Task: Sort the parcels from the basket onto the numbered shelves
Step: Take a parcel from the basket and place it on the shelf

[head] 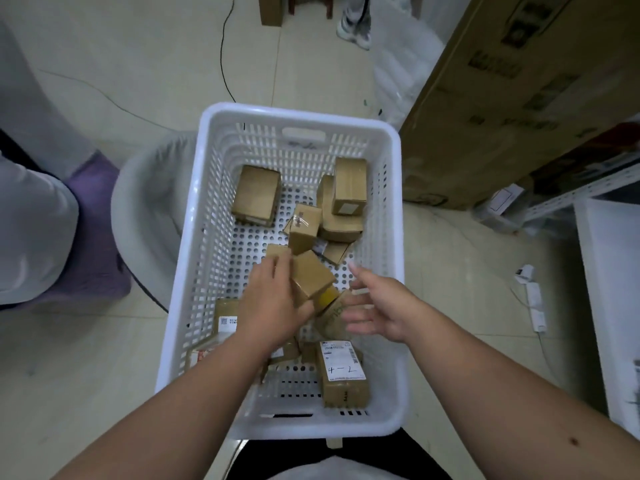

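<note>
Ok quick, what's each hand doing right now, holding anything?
Left hand: gripping a small cardboard parcel over the white basket.
Right hand: open, fingers spread, holding nothing, beside that parcel.

One basket (207,216), about eleven parcels (257,195), two hands (273,299).
</note>
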